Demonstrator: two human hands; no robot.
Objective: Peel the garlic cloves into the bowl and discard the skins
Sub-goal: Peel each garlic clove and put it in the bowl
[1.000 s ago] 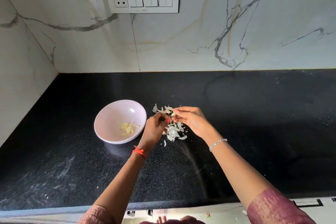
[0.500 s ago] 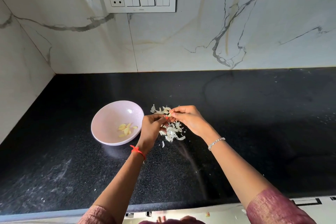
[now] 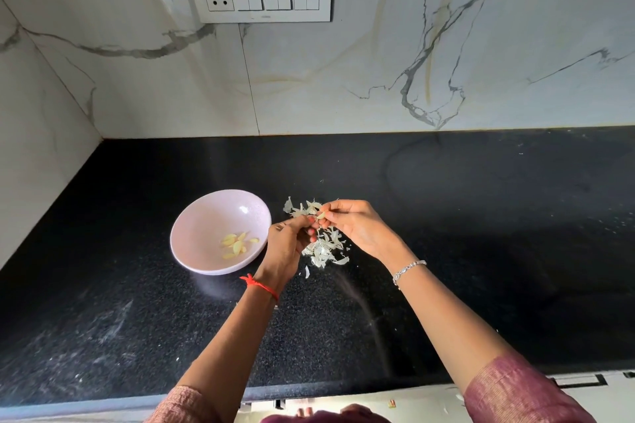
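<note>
Head view. Bowl (image 3: 192, 216) stands on the desk (image 3: 481, 216), nearer its left edge than its right and about midway between back and front edges.

Done so far: a few peeled cloves (image 3: 237, 245) lie in the bottom of the bowl. A heap of skins (image 3: 324, 249) lies on the desk just beside the bowl, on the side away from the left edge.

In hand: right hand (image 3: 357, 226) pinches one garlic clove (image 3: 322, 215) at the fingertips, above the skin heap. Left hand (image 3: 285, 244) meets it, fingers curled narrow onto the same clove, apparently picking at its skin.

Left to do, as judged: finish this clove, drop it into the bowl, discard the heap. No unpeeled stock is discernible; the remaining count is unknown.
</note>
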